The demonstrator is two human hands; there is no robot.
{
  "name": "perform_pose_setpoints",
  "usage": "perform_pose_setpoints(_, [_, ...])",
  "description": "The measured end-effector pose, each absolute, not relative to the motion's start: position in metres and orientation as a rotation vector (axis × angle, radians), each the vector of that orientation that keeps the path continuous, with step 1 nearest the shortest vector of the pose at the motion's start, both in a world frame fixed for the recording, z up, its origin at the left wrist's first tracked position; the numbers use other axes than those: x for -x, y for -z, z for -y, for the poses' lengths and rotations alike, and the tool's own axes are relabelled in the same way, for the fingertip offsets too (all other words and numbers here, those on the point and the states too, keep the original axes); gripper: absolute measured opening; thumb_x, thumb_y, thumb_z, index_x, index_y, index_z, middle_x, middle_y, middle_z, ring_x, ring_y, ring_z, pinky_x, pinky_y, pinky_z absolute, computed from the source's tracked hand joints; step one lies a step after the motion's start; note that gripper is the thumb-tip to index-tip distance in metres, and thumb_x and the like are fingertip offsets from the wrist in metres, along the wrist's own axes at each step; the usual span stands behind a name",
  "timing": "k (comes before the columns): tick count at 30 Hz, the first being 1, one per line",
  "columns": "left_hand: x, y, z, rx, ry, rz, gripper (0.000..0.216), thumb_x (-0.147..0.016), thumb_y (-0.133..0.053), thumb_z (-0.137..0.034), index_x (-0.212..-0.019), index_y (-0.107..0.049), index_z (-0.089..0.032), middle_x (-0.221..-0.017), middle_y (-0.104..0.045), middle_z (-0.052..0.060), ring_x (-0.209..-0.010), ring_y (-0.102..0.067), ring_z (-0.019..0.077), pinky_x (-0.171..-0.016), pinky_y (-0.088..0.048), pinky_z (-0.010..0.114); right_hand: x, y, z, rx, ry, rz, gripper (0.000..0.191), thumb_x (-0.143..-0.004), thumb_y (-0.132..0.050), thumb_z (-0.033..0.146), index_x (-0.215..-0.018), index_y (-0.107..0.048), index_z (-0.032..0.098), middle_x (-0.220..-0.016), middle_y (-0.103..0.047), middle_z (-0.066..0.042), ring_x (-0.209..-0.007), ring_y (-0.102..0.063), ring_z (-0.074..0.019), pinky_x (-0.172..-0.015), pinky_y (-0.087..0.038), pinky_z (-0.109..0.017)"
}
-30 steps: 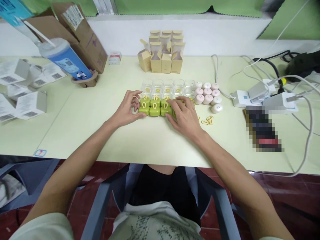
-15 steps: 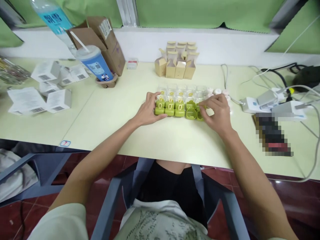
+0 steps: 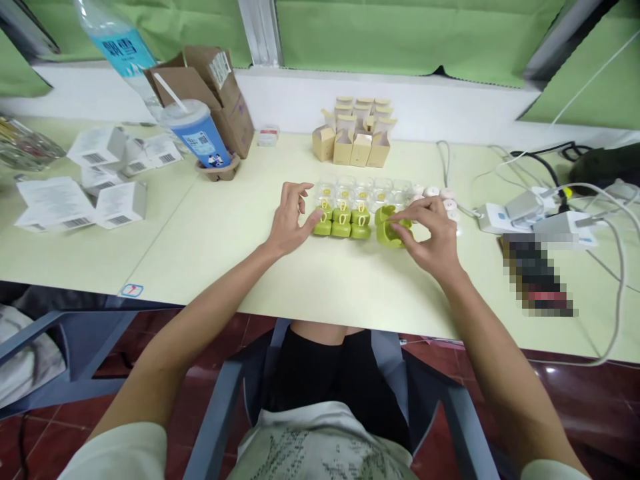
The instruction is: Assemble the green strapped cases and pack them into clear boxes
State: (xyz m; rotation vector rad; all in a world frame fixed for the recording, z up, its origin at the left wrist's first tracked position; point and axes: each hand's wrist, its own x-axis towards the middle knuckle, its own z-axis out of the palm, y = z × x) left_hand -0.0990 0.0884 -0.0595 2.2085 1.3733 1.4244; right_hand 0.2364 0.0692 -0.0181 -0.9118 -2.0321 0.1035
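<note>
Several small green cases (image 3: 343,223) with yellow loops on top stand in two rows on the pale table (image 3: 225,227). My left hand (image 3: 289,220) rests at their left end, fingers loosely spread and touching the nearest case. My right hand (image 3: 430,233) pinches one green case (image 3: 386,229), tilted and pulled a little right of the group. Behind the rows stands a line of clear plastic boxes (image 3: 363,190). Pink and white round pieces (image 3: 440,195) lie partly hidden behind my right hand.
Small tan cartons (image 3: 355,133) stand at the back. At the left are a blue cup (image 3: 197,137) in a holder, a brown cardboard box (image 3: 220,87) and white barcode boxes (image 3: 90,183). White chargers (image 3: 530,210) and cables lie at the right.
My right hand has slid right from on top of the rows and taken hold of one green case, pulling it apart from the group. My left hand stays at the left end.
</note>
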Motion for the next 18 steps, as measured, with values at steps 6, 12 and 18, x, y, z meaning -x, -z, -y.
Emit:
perform_pose_setpoints(6, [0.086, 0.028, -0.029, -2.479, -1.363, -1.177, 0.016, -0.11, -0.06, -0.03, -0.124, -0.065, -0.026, -0.111, -0.07, 0.009, -0.099, -0.069, 0.0236, -0.074, -0.059, 0.037, -0.195, 0.016, -0.039, 0.396, -0.214, 2.496, 0.022, -0.109, -0.065, 0.014, -0.105, -0.083, 0.026, -0.096, -0.085, -0.003, -0.112, -0.069, -0.0274, -0.09, -0.059, -0.044])
perform_pose_setpoints(12, [0.08, 0.032, 0.028, -2.539, -0.851, -1.061, 0.056, -0.094, -0.05, -0.002, -0.143, -0.058, -0.027, -0.156, -0.065, 0.013, -0.145, -0.065, 0.0294, -0.121, -0.059, 0.054, -0.21, 0.013, -0.029, 0.441, -0.006, 2.544, 0.034, -0.105, -0.058, 0.003, -0.118, -0.082, 0.024, -0.128, -0.085, -0.007, -0.113, -0.073, -0.0268, -0.087, -0.058, -0.043])
perform_pose_setpoints(18, [0.075, 0.037, 0.015, -2.619, -0.711, -1.059, 0.05, -0.11, -0.058, -0.022, -0.16, -0.052, -0.022, -0.172, -0.054, 0.017, -0.16, -0.054, 0.0358, -0.132, -0.049, 0.064, -0.289, 0.019, -0.01, 1.248, 0.269, 2.129, 0.022, -0.105, -0.061, 0.016, -0.111, -0.082, 0.021, -0.106, -0.085, -0.01, -0.094, -0.074, -0.029, -0.073, -0.055, -0.042])
